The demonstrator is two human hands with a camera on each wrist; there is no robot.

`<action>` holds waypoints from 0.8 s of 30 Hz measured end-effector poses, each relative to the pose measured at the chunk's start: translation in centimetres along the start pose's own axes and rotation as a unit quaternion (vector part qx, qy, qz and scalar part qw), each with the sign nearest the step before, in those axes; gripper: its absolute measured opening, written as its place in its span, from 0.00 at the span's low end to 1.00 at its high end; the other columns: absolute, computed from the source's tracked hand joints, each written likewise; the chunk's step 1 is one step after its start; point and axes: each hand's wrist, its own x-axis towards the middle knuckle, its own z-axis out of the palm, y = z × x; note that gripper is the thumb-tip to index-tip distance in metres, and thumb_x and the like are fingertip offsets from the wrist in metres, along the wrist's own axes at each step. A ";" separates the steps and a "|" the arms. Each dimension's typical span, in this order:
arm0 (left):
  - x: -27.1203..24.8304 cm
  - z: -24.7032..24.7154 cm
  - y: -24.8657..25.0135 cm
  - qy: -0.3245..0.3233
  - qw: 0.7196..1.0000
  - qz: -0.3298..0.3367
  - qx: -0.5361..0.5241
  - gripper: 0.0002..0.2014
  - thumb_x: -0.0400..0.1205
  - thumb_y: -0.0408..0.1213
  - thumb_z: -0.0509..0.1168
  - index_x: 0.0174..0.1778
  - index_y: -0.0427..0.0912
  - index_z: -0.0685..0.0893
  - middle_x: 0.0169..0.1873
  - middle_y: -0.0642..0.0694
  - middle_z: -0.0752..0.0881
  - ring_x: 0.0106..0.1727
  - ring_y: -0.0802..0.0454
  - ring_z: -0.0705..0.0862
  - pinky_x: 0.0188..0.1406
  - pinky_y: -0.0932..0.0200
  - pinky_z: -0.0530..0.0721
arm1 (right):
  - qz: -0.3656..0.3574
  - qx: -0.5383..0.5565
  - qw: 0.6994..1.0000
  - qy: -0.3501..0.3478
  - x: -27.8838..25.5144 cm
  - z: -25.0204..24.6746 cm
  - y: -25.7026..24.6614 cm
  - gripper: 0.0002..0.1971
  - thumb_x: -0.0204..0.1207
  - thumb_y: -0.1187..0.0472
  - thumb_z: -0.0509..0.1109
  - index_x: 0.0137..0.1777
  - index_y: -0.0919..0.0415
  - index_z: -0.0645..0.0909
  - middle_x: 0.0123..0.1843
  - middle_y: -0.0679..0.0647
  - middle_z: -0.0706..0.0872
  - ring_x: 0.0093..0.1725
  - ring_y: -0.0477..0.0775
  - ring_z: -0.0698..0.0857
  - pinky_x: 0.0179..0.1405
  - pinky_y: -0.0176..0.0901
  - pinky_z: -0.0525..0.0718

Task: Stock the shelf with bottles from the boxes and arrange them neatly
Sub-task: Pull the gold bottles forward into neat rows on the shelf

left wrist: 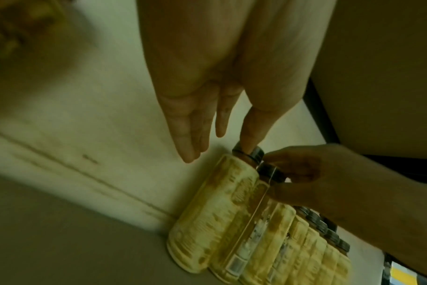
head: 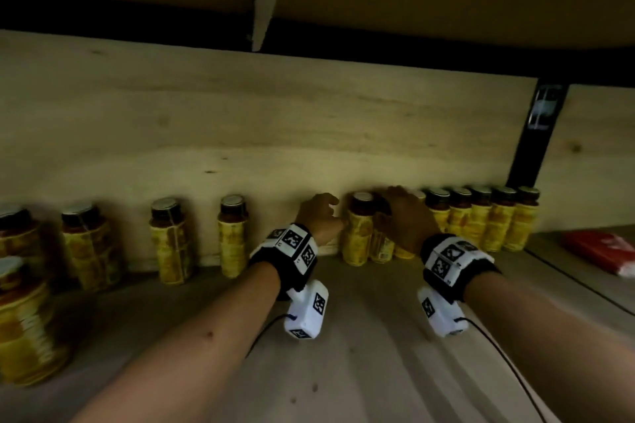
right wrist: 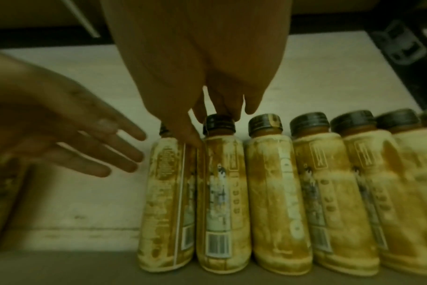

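Two yellow bottles [right wrist: 168, 202] [right wrist: 222, 196] standing side by side at the far wall of the shelf [head: 360, 354], at the left end of a tight row [head: 481, 220]. Right hand [head: 407, 220] reaching down, fingers curled round the second bottle's dark cap [right wrist: 218, 123]. Left hand [head: 318, 216] just left of them, fingers straight, holding nothing. More bottles [head: 171, 237] spread out further left.
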 end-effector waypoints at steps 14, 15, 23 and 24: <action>-3.2 2.4 1.6 -0.082 0.995 0.035 -0.051 0.22 0.76 0.42 0.74 0.57 0.39 0.71 0.50 0.45 0.82 0.52 0.47 0.82 0.51 0.53 0.80 | 0.047 0.227 0.972 -0.028 -6.3 -1.8 1.2 0.11 0.67 0.63 0.80 0.47 0.54 0.83 0.41 0.42 0.85 0.43 0.41 0.84 0.33 0.29 0.78; -4.4 1.6 1.2 -0.088 0.994 0.035 -0.059 0.21 0.76 0.41 0.74 0.56 0.38 0.71 0.49 0.44 0.82 0.52 0.47 0.82 0.53 0.51 0.81 | 0.057 0.262 0.963 -0.026 -7.0 -2.0 0.4 0.12 0.67 0.62 0.82 0.47 0.53 0.84 0.41 0.41 0.87 0.42 0.39 0.85 0.34 0.28 0.80; -14.5 -5.7 -3.3 0.009 0.990 -0.056 -0.126 0.24 0.73 0.49 0.76 0.59 0.42 0.76 0.56 0.45 0.85 0.57 0.47 0.84 0.57 0.42 0.86 | 0.070 0.370 0.922 -0.091 -11.1 -0.7 -9.3 0.15 0.69 0.50 0.81 0.53 0.54 0.87 0.49 0.48 0.92 0.49 0.48 0.91 0.54 0.53 0.89; -15.5 -6.6 -3.8 0.026 0.989 -0.062 -0.130 0.25 0.74 0.49 0.75 0.62 0.43 0.76 0.57 0.48 0.84 0.58 0.48 0.84 0.58 0.45 0.85 | 0.070 0.364 0.924 -0.097 -11.2 -0.3 -10.7 0.17 0.68 0.48 0.81 0.53 0.53 0.87 0.48 0.47 0.92 0.48 0.48 0.91 0.53 0.53 0.90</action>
